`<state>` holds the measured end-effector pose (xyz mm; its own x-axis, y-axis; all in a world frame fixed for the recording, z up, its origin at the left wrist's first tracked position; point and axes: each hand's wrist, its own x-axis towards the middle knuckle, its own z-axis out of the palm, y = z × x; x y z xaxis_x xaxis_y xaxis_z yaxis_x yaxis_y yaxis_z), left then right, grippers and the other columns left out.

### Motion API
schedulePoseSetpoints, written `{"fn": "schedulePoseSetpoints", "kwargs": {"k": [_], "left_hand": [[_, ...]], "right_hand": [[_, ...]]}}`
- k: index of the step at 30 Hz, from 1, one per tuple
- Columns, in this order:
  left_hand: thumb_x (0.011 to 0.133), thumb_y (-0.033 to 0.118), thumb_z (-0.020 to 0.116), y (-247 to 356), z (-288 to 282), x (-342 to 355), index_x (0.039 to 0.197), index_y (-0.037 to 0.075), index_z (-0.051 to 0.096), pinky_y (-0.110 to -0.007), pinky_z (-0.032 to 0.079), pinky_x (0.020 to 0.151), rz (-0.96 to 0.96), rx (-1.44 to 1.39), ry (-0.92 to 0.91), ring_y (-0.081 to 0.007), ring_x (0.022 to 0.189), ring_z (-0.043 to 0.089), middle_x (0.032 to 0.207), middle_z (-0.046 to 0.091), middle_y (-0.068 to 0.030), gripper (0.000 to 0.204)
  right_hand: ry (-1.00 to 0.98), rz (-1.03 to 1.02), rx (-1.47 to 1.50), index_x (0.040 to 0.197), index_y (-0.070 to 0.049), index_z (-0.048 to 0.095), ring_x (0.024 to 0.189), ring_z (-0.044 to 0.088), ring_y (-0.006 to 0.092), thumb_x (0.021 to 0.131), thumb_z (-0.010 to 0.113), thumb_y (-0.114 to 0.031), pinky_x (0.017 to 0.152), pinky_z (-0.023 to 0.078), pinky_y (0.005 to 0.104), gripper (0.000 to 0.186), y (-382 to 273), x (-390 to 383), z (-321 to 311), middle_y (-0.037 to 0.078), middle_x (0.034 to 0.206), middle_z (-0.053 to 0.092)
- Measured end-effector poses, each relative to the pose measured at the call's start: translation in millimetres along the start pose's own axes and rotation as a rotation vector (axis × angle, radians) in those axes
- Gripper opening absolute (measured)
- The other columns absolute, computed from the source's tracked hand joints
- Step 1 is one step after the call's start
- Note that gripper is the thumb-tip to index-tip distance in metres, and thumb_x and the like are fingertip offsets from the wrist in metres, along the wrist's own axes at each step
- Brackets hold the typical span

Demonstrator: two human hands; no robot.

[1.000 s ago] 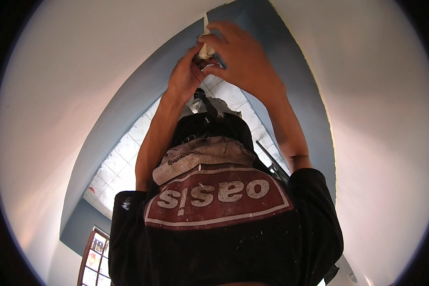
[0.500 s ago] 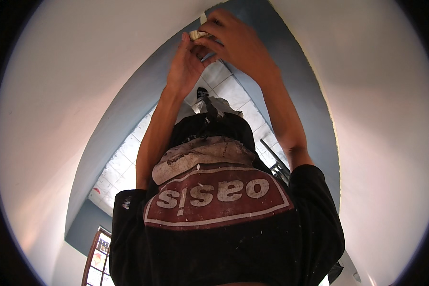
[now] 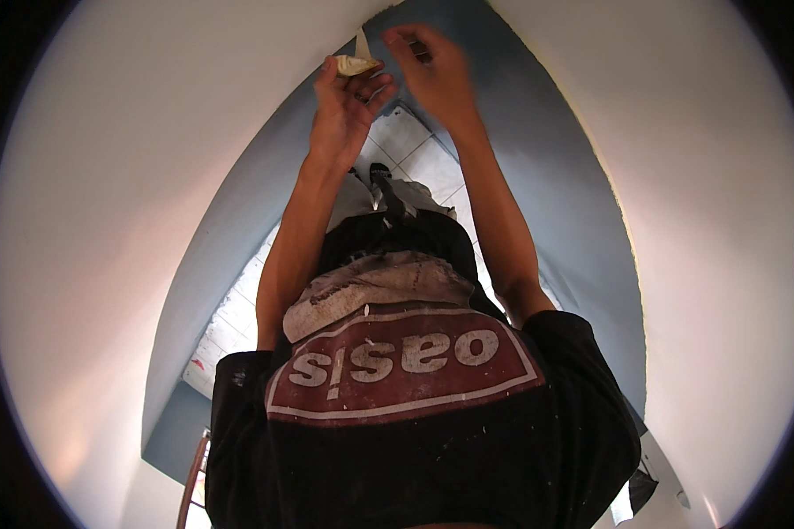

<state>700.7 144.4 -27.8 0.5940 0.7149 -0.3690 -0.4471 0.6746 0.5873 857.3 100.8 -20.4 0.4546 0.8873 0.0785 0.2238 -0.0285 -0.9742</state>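
Note:
My left hand (image 3: 344,115) holds a small crumpled cream piece (image 3: 355,65), perhaps tape, between thumb and fingers near the top of the view. A narrow pale strip (image 3: 360,40) rises from it along the blue wall band (image 3: 547,132). Just to the right, my right hand (image 3: 437,79) is raised with bent fingers, blurred, and separated from the cream piece; whether anything is in them I cannot tell.
Curving white wall surfaces (image 3: 715,264) flank the blue band, with a rough yellowish line along its right edge. Below are pale floor tiles (image 3: 397,132) and my dark shoe (image 3: 379,170). A brown window frame (image 3: 192,480) shows at lower left.
Both hands have moved up and slightly left. My right hand has pulled away to the right from the cream piece, which now lies tilted sideways in my left hand.

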Motion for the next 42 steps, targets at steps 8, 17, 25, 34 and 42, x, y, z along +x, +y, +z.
{"fn": "schedulePoseSetpoints", "kwargs": {"k": [8, 17, 25, 34, 42], "left_hand": [[0.101, 0.068, 0.049, 7, -11, 0, 0.132, -0.002, 0.051, -0.029, 0.057, 0.080, -0.143, -0.046, -0.015, -0.0177, 0.090, 0.065, 0.117, 0.066, -0.0114, 0.077], [0.101, 0.070, 0.045, 9, -9, 0, 0.133, -0.001, 0.052, -0.029, 0.060, 0.079, -0.232, -0.073, -0.039, -0.0174, 0.089, 0.069, 0.118, 0.068, -0.0105, 0.078], [0.096, 0.072, 0.055, 2, 0, -1, 0.129, -0.003, 0.056, -0.028, 0.062, 0.078, -0.264, -0.095, -0.059, -0.0175, 0.087, 0.069, 0.113, 0.071, -0.0104, 0.082], [0.094, 0.071, 0.058, 1, 1, -1, 0.127, -0.004, 0.056, -0.030, 0.062, 0.089, -0.305, -0.152, -0.099, -0.0188, 0.091, 0.070, 0.112, 0.070, -0.0099, 0.082], [0.094, 0.076, 0.052, -8, 6, -4, 0.127, -0.003, 0.056, -0.032, 0.061, 0.088, -0.275, -0.116, -0.027, -0.0168, 0.092, 0.068, 0.111, 0.068, -0.0073, 0.086]], "right_hand": [[-0.072, 0.527, 0.569, 0.121, 0.003, 0.071, 0.098, 0.067, 0.0175, 0.101, 0.064, -0.025, 0.091, 0.052, 0.0316, 0.036, -2, 12, 22, 0.009, 0.110, 0.074], [-0.108, 0.558, 0.873, 0.113, 0.003, 0.070, 0.089, 0.070, 0.0180, 0.100, 0.065, -0.026, 0.074, 0.059, 0.0279, 0.031, 16, 10, 34, 0.011, 0.105, 0.072], [-0.091, 0.504, 0.940, 0.113, 0.002, 0.068, 0.080, 0.072, 0.0135, 0.103, 0.060, -0.025, 0.052, 0.057, 0.0189, 0.030, 21, -2, 29, 0.011, 0.106, 0.073], [-0.054, 0.445, 0.925, 0.118, 0.005, 0.064, 0.087, 0.074, 0.0161, 0.106, 0.054, -0.023, 0.055, 0.060, 0.0192, 0.031, 10, -7, 26, 0.016, 0.117, 0.073], [-0.110, 0.456, 0.965, 0.119, 0.005, 0.061, 0.106, 0.074, 0.0236, 0.108, 0.051, -0.023, 0.082, 0.063, 0.0243, 0.031, 11, -4, 22, 0.020, 0.122, 0.072]]}}
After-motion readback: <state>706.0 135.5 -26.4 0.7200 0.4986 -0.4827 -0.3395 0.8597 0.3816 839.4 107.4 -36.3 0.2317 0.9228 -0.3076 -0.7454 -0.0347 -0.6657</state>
